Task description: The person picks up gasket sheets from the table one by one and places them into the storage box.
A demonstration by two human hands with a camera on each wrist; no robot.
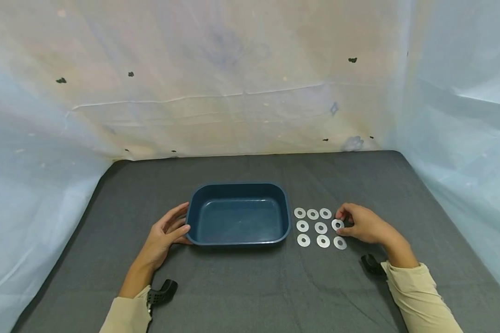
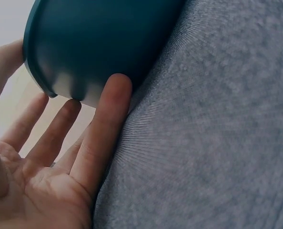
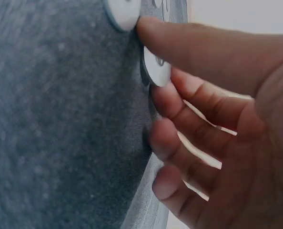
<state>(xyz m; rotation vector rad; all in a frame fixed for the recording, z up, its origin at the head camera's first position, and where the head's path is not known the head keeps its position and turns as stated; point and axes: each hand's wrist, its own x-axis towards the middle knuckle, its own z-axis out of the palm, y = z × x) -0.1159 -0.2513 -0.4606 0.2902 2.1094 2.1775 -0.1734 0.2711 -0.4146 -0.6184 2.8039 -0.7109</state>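
A dark blue tray sits empty on the grey cloth, and its outer wall fills the top of the left wrist view. My left hand lies open with straight fingers against the tray's left wall. Several flat metal washers lie in a grid just right of the tray. My right hand is at the grid's right column. Its thumb and forefinger pinch the middle washer, whose edge is lifted off the cloth. Another washer lies just beyond it.
Grey cloth covers the table, which ends at pale plastic sheeting behind and on both sides. Black wrist camera mounts sit at each sleeve. Bare cloth lies in front of the tray.
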